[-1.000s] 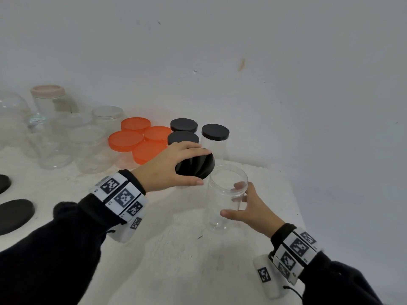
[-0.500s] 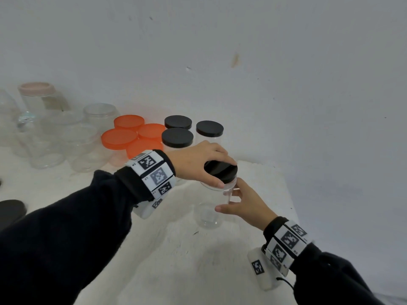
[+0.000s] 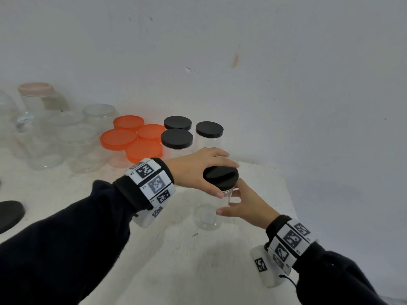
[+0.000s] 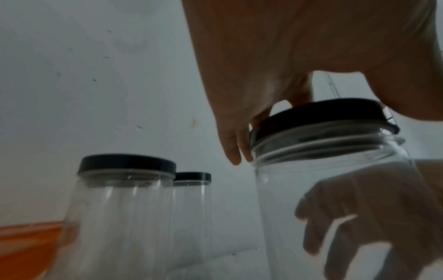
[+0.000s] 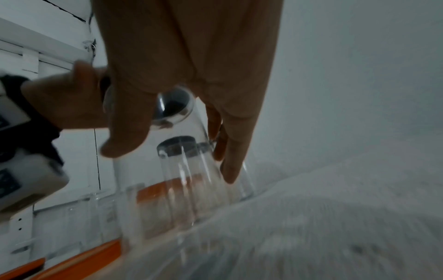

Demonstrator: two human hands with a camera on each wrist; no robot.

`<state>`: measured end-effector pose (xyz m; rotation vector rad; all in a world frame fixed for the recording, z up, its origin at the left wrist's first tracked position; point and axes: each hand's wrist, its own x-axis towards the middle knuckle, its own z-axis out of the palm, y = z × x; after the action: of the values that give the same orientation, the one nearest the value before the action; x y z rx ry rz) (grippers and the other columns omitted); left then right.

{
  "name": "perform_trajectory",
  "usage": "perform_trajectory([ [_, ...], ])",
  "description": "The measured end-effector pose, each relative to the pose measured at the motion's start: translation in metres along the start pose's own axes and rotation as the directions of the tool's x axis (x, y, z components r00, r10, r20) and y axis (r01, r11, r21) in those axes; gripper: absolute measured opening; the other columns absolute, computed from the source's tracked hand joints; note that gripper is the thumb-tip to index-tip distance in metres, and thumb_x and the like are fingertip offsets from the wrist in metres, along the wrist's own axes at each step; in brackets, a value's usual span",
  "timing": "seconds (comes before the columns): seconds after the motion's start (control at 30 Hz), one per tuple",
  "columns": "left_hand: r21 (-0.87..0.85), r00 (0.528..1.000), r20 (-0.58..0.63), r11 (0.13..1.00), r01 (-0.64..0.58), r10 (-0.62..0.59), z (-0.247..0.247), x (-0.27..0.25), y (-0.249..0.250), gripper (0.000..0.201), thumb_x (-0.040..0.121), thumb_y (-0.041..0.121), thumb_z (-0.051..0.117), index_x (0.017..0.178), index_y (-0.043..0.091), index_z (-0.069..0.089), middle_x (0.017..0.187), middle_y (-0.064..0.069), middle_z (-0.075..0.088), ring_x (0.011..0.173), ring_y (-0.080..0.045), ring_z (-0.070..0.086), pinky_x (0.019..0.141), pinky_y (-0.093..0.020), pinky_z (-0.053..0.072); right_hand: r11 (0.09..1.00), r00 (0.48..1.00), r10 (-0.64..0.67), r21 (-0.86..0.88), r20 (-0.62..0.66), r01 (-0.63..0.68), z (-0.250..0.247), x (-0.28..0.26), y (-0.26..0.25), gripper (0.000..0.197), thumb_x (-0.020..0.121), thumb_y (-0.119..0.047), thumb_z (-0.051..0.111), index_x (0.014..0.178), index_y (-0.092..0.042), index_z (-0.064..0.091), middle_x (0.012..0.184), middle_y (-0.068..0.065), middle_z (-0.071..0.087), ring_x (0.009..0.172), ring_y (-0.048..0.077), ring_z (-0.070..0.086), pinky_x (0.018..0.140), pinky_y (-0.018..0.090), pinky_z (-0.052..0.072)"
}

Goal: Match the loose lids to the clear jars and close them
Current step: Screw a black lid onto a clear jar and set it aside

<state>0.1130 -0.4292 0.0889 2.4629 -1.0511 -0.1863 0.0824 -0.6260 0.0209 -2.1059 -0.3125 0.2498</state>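
Note:
A clear jar [image 3: 209, 213] stands on the white table near its right end, and my right hand [image 3: 240, 204] grips its side with thumb and fingers. My left hand [image 3: 206, 170] holds a black lid [image 3: 221, 176] down on the jar's mouth, fingers curled over the rim. In the left wrist view the black lid [image 4: 318, 115] sits on the threaded neck of the jar [image 4: 335, 199], slightly tilted, with threads showing below it. The right wrist view shows my right hand's fingers [image 5: 230, 151] wrapped round the jar [image 5: 187, 180].
Behind stand three clear jars with black lids [image 3: 177, 138], several orange-lidded jars [image 3: 132, 139] and open clear jars [image 3: 72, 142] at the left. A loose black lid [image 3: 10, 214] lies at the left edge. The table's right edge [image 3: 288, 194] is close to the held jar.
My left hand brought the black lid from beside the jar down onto its mouth and now holds it there. The right hand stayed gripping the jar.

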Motion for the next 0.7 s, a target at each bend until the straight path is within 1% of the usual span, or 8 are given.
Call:
perform_trajectory([
  [0.1, -0.176, 0.993, -0.085, 0.982, 0.064, -0.080, 0.012, -0.012, -0.011, 0.107, 0.063, 0.045, 0.080, 0.146, 0.031, 0.015, 0.151, 0.006, 0.017, 0.137, -0.009, 0.019, 0.114, -0.030, 0.021, 1.000, 1.000, -0.011, -0.026, 0.027, 0.011, -0.021, -0.003, -0.013, 0.089, 0.063, -0.030, 0.084, 0.134, -0.025, 0.030, 0.130, -0.009, 0.041, 0.116, 0.007, 0.046, 0.085, 0.017, 0.043],
  [0.17, -0.368, 0.976, -0.130, 0.923, 0.117, -0.176, 0.024, -0.020, -0.018, 0.116, 0.061, 0.040, 0.083, 0.147, 0.027, 0.007, 0.152, 0.006, 0.016, 0.137, -0.007, 0.021, 0.115, -0.032, 0.022, 0.998, 0.998, -0.056, -0.040, -0.026, 0.055, -0.038, -0.006, -0.030, 0.100, 0.056, -0.037, 0.082, 0.138, -0.023, 0.028, 0.131, -0.008, 0.041, 0.119, 0.008, 0.046, 0.090, 0.019, 0.043],
  [0.23, -0.533, 0.959, -0.138, 0.834, 0.139, -0.248, 0.039, -0.025, -0.023, 0.119, 0.058, 0.039, 0.083, 0.147, 0.028, 0.005, 0.152, 0.007, 0.020, 0.135, -0.008, 0.025, 0.112, -0.030, 0.025, 0.983, 0.992, -0.121, -0.142, -0.025, 0.117, -0.050, -0.007, -0.051, 0.097, 0.057, -0.038, 0.082, 0.138, -0.025, 0.031, 0.133, -0.008, 0.040, 0.121, 0.008, 0.044, 0.098, 0.025, 0.042],
  [0.3, -0.625, 0.953, -0.134, 0.770, 0.130, -0.270, 0.052, -0.026, -0.024, 0.114, 0.053, 0.044, 0.082, 0.141, 0.035, 0.010, 0.145, 0.014, 0.028, 0.134, -0.008, 0.028, 0.105, -0.026, 0.028, 0.927, 0.983, -0.171, -0.326, 0.071, 0.184, -0.056, -0.006, -0.072, 0.089, 0.064, -0.034, 0.082, 0.138, -0.027, 0.033, 0.136, -0.010, 0.037, 0.121, 0.006, 0.040, 0.103, 0.028, 0.038],
  [0.37, -0.673, 0.951, -0.144, 0.732, 0.110, -0.275, 0.061, -0.025, -0.021, 0.103, 0.051, 0.048, 0.078, 0.132, 0.043, 0.016, 0.137, 0.024, 0.031, 0.131, -0.007, 0.031, 0.098, -0.022, 0.030, 0.827, 0.964, -0.174, -0.501, 0.199, 0.253, -0.056, -0.001, -0.093, 0.088, 0.069, -0.037, 0.080, 0.141, -0.028, 0.031, 0.140, -0.011, 0.033, 0.121, 0.003, 0.036, 0.102, 0.023, 0.033],
  [0.43, -0.703, 0.945, -0.164, 0.706, 0.091, -0.285, 0.067, -0.024, -0.021, 0.100, 0.051, 0.048, 0.078, 0.131, 0.044, 0.018, 0.136, 0.023, 0.032, 0.130, -0.005, 0.031, 0.095, -0.021, 0.031, 0.721, 0.942, -0.137, -0.622, 0.305, 0.306, -0.051, 0.008, -0.107, 0.090, 0.072, -0.041, 0.077, 0.144, -0.027, 0.026, 0.143, -0.008, 0.031, 0.125, 0.007, 0.035, 0.104, 0.023, 0.031],
  [0.57, -0.693, 0.917, -0.217, 0.715, 0.097, -0.336, 0.074, -0.021, -0.022, 0.101, 0.052, 0.051, 0.079, 0.136, 0.032, 0.027, 0.137, 0.014, 0.041, 0.128, -0.003, 0.037, 0.099, -0.025, 0.036, 0.558, 0.914, -0.033, -0.751, 0.405, 0.353, -0.037, 0.022, -0.121, 0.085, 0.075, -0.039, 0.075, 0.144, -0.030, 0.025, 0.136, -0.002, 0.039, 0.122, 0.018, 0.042, 0.100, 0.033, 0.041],
  [0.7, -0.681, 0.901, -0.251, 0.726, 0.095, -0.354, 0.073, -0.020, -0.022, 0.081, 0.065, 0.031, 0.084, 0.131, 0.034, 0.037, 0.130, 0.017, 0.050, 0.123, 0.000, 0.043, 0.097, -0.020, 0.038, 0.514, 0.892, 0.007, -0.767, 0.453, 0.385, -0.033, 0.029, -0.130, 0.081, 0.074, -0.027, 0.077, 0.141, -0.031, 0.032, 0.127, -0.001, 0.041, 0.116, 0.019, 0.044, 0.097, 0.034, 0.044],
])
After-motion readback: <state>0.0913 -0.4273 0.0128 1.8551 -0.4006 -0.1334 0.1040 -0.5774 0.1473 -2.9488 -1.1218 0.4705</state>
